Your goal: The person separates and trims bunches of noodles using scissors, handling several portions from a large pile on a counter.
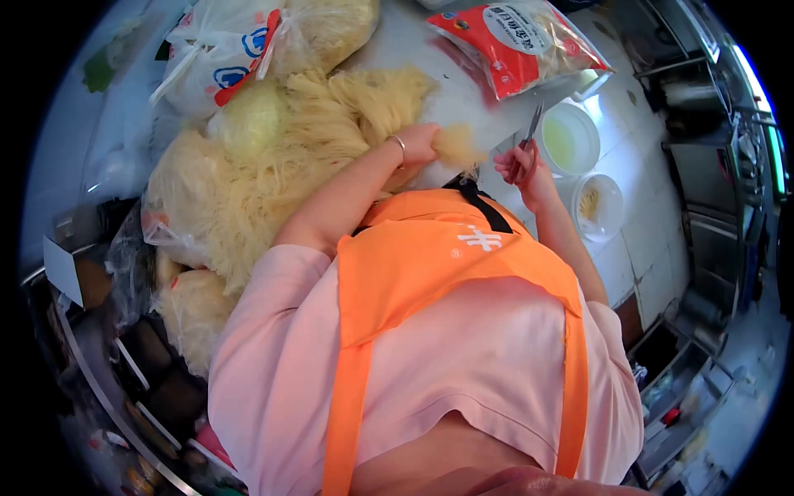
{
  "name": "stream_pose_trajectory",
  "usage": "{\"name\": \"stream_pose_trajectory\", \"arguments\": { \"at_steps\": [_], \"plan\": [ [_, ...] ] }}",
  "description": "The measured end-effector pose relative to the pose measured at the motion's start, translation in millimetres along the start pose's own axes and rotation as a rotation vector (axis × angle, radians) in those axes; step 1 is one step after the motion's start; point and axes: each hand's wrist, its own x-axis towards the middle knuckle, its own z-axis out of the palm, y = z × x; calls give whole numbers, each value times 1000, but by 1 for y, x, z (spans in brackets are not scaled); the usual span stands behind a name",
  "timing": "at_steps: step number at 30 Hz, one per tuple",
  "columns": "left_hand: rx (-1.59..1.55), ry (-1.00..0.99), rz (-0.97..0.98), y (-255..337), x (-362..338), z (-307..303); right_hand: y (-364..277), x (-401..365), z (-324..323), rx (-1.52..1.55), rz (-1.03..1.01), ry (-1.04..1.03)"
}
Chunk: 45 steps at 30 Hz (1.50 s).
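My left hand (416, 145), with a bracelet at the wrist, is closed round a small bundle of pale yellow noodles (460, 147) whose loose end sticks out to the right. To the right, my right hand (521, 168) grips red-handled scissors (532, 136), their blades pointing up and away from me. The scissors are apart from the bundle. A large heap of the same pale noodles (306, 140) spreads to the left of my left hand, partly under my forearm.
Plastic bags (192, 202) lie around the heap. A red and white printed bag (517, 43) lies at the far right. Beyond the scissors stand a white bucket with yellowish contents (570, 139) and a smaller tub (597, 207). Metal shelving (713, 223) lines the right.
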Motion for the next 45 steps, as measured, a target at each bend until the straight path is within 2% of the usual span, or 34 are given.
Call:
{"name": "stream_pose_trajectory", "arguments": {
  "at_steps": [4, 6, 7, 9, 11, 13, 17, 20, 27, 29, 33, 35, 43, 45],
  "plan": [
    [-228, -57, 48, -19, 6, -11, 8, -20, 4, -78, 43, 12],
    [-528, -94, 135, -33, 10, -5, 8, -29, 6, -242, 121, -115],
    [-530, -93, 143, -38, 12, -2, 8, -33, 8, -247, 119, -109],
    [-731, -123, 167, -42, 12, -1, 8, -39, 12, -399, 68, -316],
    [-736, -128, 148, -39, 8, -6, 8, -46, 19, -362, 83, -337],
    [-740, -132, 128, -39, 8, -8, 1, -51, 26, -230, 66, -450],
    [-732, -140, 130, -43, 9, -7, -1, -41, 23, -310, 167, -512],
    [-711, -129, 140, -48, 12, -5, -9, -30, 31, -336, 162, -599],
    [-553, -89, 128, -24, -5, -20, -14, -2, 50, -112, 149, -565],
    [-561, -100, 143, -32, 1, -12, -16, 4, 56, -101, 203, -497],
    [-678, -99, 205, -41, 7, -3, -8, 10, 69, 9, 193, -433],
    [-622, -70, 195, -43, 8, -2, -6, 9, 75, 62, 166, -347],
    [-574, -52, 143, -27, 0, -13, -1, 10, 75, 41, 136, -296],
    [-536, 5, 163, -25, -2, -14, 0, 9, 72, 46, 119, -280]
  ]
}}
